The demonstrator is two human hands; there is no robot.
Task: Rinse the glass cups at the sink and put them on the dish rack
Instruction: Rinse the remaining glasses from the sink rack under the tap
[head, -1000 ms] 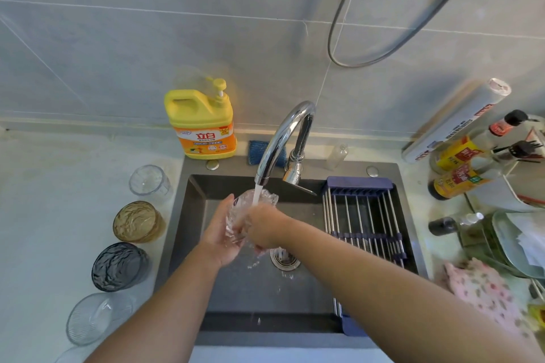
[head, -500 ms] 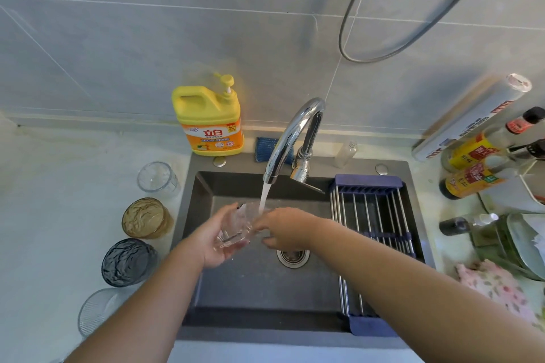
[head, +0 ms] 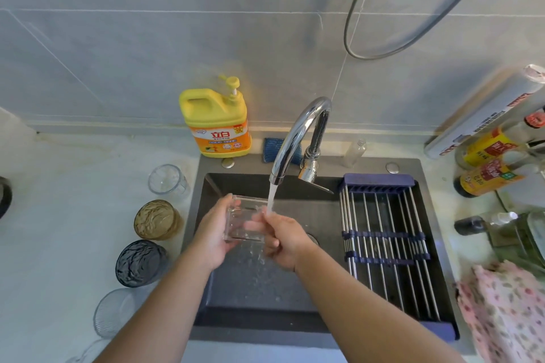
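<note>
left hand [head: 213, 234]: gripping the glass cup [head: 244, 209] side-on | right hand [head: 286, 242]: fingers curled into its mouth | both forearms angling inward

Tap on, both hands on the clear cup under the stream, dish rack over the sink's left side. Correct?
No. Head view: the dish rack spans the right side of the sink, not the left. Rest holds: tap on, left hand and right hand on the clear cup under the stream.

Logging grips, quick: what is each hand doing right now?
Left hand: holds the glass cup.
Right hand: pinches the same cup's rim.
</note>
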